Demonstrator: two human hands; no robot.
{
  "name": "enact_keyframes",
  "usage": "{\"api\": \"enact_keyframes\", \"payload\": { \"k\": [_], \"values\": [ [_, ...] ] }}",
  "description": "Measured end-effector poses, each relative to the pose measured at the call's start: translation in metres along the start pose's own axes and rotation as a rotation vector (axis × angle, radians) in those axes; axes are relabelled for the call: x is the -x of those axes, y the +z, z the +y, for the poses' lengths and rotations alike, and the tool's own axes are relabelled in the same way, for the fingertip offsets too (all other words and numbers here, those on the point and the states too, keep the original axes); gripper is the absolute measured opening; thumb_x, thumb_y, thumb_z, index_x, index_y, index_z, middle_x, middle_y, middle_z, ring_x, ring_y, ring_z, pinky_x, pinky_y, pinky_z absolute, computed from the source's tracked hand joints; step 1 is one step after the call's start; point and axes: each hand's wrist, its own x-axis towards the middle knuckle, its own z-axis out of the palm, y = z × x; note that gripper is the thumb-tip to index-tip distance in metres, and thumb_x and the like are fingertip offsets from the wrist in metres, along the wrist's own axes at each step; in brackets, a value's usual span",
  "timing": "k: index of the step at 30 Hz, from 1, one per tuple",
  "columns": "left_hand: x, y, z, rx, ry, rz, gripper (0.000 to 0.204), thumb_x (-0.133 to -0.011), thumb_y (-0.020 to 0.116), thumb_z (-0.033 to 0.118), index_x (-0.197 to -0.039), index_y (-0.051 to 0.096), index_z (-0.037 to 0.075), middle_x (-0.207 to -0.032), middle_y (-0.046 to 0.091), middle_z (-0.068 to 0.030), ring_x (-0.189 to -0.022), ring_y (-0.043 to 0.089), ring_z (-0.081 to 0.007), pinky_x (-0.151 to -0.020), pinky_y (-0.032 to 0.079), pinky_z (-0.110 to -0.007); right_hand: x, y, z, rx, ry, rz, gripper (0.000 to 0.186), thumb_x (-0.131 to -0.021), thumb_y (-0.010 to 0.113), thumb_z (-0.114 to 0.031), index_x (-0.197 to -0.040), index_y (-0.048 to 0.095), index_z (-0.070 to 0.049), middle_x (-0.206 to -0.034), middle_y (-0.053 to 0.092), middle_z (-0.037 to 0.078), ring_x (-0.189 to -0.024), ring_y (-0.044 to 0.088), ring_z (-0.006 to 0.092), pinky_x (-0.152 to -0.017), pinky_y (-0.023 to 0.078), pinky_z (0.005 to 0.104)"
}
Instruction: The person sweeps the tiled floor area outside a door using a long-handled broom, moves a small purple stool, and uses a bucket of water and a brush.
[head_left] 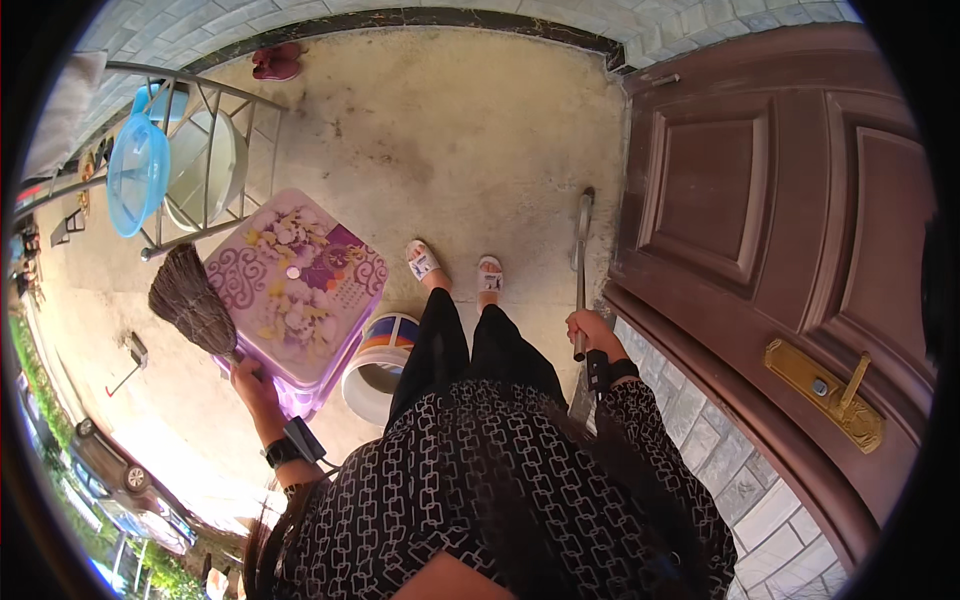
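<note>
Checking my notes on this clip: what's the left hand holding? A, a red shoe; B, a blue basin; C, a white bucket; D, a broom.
D: the left hand grips the handle of the broom, bristles up beside the floral stool; the right hand holds a long-handled tool.

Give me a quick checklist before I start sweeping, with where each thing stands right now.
1. Left hand grip on the broom: ok, closed on the handle.
2. Right hand grip on the long-handled tool: ok, closed near its top.
3. Floor ahead of the feet: ok, bare concrete.
4. Space on the left: not ok, the flowered plastic stool and a bucket stand close.
5. Brown door: cannot tell whether it is latched.
6. What the tool's lower end is: cannot tell.
</note>
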Motion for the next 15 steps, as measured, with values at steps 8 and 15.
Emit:
{"api": "enact_keyframes", "payload": {
  "k": [8,15],
  "values": [
    [-0.001,-0.007,-0.001,-0.001,0.035,-0.067,0.020,-0.056,0.044,-0.005,-0.067,0.042,0.011,-0.064,0.032,0.0061,-0.053,0.030,-0.0061,-0.046,0.024,-0.019,0.050,-0.007,0.027,0.075,-0.035,-0.272,0.015,-0.079,0.058,-0.006,-0.073,0.044,-0.007,-0.050,0.036,-0.002,-0.038,0.037,0.0100,-0.035,0.031,0.0275],
    [0.002,-0.009,0.004,-0.027,0.057,-0.002,0.019,-0.057,0.045,-0.004,-0.068,0.042,0.012,-0.063,0.033,0.0060,-0.051,0.031,-0.0058,-0.045,0.023,-0.019,0.050,-0.001,0.005,-0.019,-0.012,-0.034,0.016,-0.077,0.058,-0.006,-0.069,0.045,-0.003,-0.049,0.041,0.004,-0.037,0.040,0.0158,-0.036,0.034,0.0312]
  ]
}}
